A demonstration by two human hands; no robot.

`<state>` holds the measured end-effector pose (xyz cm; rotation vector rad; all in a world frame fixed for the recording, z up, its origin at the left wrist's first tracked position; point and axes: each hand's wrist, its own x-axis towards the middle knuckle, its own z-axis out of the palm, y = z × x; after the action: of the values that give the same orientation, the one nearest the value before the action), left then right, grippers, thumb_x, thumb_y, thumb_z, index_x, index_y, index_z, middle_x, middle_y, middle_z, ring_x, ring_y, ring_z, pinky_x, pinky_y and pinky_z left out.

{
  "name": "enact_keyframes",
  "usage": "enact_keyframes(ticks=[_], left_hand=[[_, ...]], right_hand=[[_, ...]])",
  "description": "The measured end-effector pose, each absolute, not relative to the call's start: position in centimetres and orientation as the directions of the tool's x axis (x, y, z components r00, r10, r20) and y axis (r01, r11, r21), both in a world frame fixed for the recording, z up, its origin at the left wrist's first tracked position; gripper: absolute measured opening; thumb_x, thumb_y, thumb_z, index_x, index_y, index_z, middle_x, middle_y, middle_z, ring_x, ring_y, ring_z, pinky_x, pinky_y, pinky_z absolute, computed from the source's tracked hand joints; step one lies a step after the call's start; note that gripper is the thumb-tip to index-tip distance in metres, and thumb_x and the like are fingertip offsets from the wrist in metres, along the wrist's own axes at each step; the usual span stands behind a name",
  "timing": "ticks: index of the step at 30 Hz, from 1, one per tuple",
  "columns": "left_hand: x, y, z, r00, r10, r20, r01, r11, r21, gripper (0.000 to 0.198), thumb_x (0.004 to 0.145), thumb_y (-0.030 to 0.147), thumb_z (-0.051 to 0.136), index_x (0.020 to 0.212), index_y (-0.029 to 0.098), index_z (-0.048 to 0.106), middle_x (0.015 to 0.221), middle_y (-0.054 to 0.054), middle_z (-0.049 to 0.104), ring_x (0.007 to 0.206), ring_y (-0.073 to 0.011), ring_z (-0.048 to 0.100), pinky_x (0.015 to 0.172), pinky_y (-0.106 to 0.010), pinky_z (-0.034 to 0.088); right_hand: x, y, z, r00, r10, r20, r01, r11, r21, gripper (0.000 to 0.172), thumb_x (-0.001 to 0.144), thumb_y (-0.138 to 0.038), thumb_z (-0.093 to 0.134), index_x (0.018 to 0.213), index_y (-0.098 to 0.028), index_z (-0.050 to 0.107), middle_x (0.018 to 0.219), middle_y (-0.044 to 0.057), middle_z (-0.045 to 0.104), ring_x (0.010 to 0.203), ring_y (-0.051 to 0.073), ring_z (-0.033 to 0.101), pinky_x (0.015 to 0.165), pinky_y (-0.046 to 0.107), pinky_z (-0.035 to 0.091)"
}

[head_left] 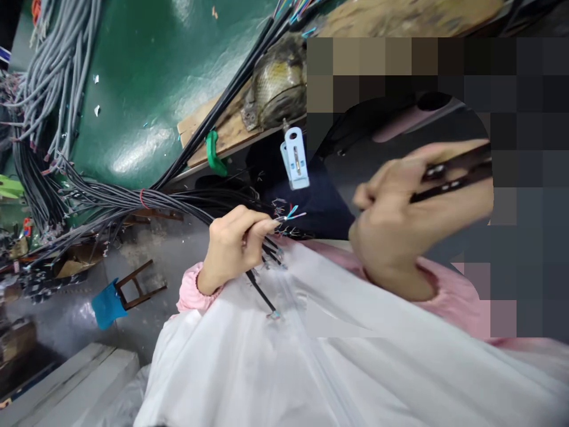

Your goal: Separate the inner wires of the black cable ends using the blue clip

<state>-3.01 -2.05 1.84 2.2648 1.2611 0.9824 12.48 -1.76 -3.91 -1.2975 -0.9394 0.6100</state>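
My left hand is closed in a pinch on the end of a black cable, from which thin coloured wires fan out past the fingertips. Under and beside it, more black cables with bared wire ends lie across a white cloth on my lap. Off to the right, my right hand is wrapped round a black two-armed hand tool with small shiny rivets; its exact kind does not show. The right hand is slightly blurred and apart from the cable.
A red tie gathers the black cable bundle running left. Grey cables lie on the green table. At its edge are a wooden board, a green clamp and a light-blue clip. A blue stool stands below.
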Motion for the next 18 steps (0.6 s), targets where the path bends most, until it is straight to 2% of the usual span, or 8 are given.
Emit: enact_keyframes(ticks=[1,3,4,6,9,12,14,18], left_hand=[[-3.1,-2.0,1.9,0.351,0.848,0.398,0.582,-0.53,0.617,0.031,0.099,0.028,0.054,0.073,0.016,0.066,0.062,0.001,0.066,0.052,-0.0062,0.055,0.051,-0.018,0.043],[-3.1,-1.8,1.9,0.347,0.841,0.415,0.557,-0.54,0.631,0.03,0.098,0.029,0.056,0.074,0.015,0.068,0.064,0.0,0.069,0.053,-0.0067,0.058,0.05,-0.019,0.044],[-3.1,-1.8,1.9,0.345,0.84,0.419,0.547,-0.543,0.637,0.029,0.097,0.029,0.056,0.075,0.015,0.069,0.065,-0.001,0.07,0.054,-0.0069,0.059,0.051,-0.019,0.044],[-3.1,-1.7,1.9,0.351,0.837,0.42,0.534,-0.547,0.644,0.027,0.097,0.029,0.058,0.077,0.015,0.071,0.066,-0.001,0.071,0.055,-0.0072,0.06,0.051,-0.019,0.045],[-3.1,-1.5,1.8,0.368,0.832,0.415,0.533,-0.555,0.639,0.025,0.095,0.029,0.061,0.078,0.015,0.071,0.067,-0.001,0.071,0.056,-0.0065,0.059,0.052,-0.018,0.044],[-2.9,-1.3,1.6,0.39,0.821,0.416,0.542,-0.571,0.617,0.022,0.092,0.03,0.065,0.078,0.014,0.071,0.069,-0.001,0.071,0.057,-0.0061,0.059,0.053,-0.017,0.046],[-2.6,-1.4,1.4,0.406,0.808,0.427,0.549,-0.589,0.593,0.021,0.093,0.029,0.064,0.08,0.014,0.071,0.07,0.0,0.07,0.059,-0.0061,0.06,0.056,-0.017,0.049],[-2.4,-2.3,0.6,0.432,0.763,0.481,0.537,-0.646,0.543,0.026,0.097,0.031,0.056,0.083,0.015,0.07,0.073,-0.001,0.07,0.064,-0.0062,0.063,0.061,-0.016,0.052]], right_hand=[[12.6,-1.8,-3.7,0.566,0.78,0.268,0.165,0.211,-0.963,0.033,0.096,-0.046,0.055,0.072,-0.022,0.051,0.06,-0.004,0.041,0.046,0.01,0.043,0.047,0.027,0.035],[12.8,-2.3,-3.1,0.531,0.781,0.329,0.248,0.228,-0.942,0.018,0.089,-0.031,0.066,0.075,-0.021,0.062,0.071,0.0,0.056,0.053,0.011,0.052,0.051,0.027,0.04],[12.8,-2.6,-2.7,0.47,0.814,0.34,0.266,0.237,-0.934,0.01,0.087,-0.025,0.067,0.078,-0.021,0.066,0.076,0.001,0.061,0.058,0.012,0.056,0.054,0.028,0.043],[12.8,-3.2,-2.1,0.354,0.863,0.36,0.274,0.272,-0.922,0.008,0.088,-0.021,0.065,0.081,-0.023,0.07,0.078,0.002,0.066,0.064,0.013,0.061,0.056,0.027,0.047],[13.0,-3.6,-1.6,0.258,0.885,0.388,0.271,0.319,-0.908,0.01,0.089,-0.024,0.065,0.083,-0.025,0.072,0.076,0.002,0.066,0.064,0.014,0.061,0.054,0.027,0.047],[13.1,-3.4,-1.2,0.219,0.899,0.379,0.259,0.32,-0.911,0.002,0.086,-0.024,0.071,0.085,-0.025,0.072,0.075,0.0,0.063,0.051,0.01,0.05,0.048,0.027,0.043],[13.2,-3.3,-1.0,0.185,0.907,0.379,0.272,0.323,-0.906,0.005,0.084,-0.021,0.071,0.082,-0.025,0.07,0.075,0.0,0.062,0.046,0.008,0.044,0.044,0.027,0.041],[13.7,-3.6,-1.5,0.159,0.895,0.417,0.33,0.35,-0.877,0.016,0.081,-0.017,0.074,0.074,-0.027,0.065,0.067,0.0,0.061,0.052,0.013,0.052,0.045,0.03,0.038]])
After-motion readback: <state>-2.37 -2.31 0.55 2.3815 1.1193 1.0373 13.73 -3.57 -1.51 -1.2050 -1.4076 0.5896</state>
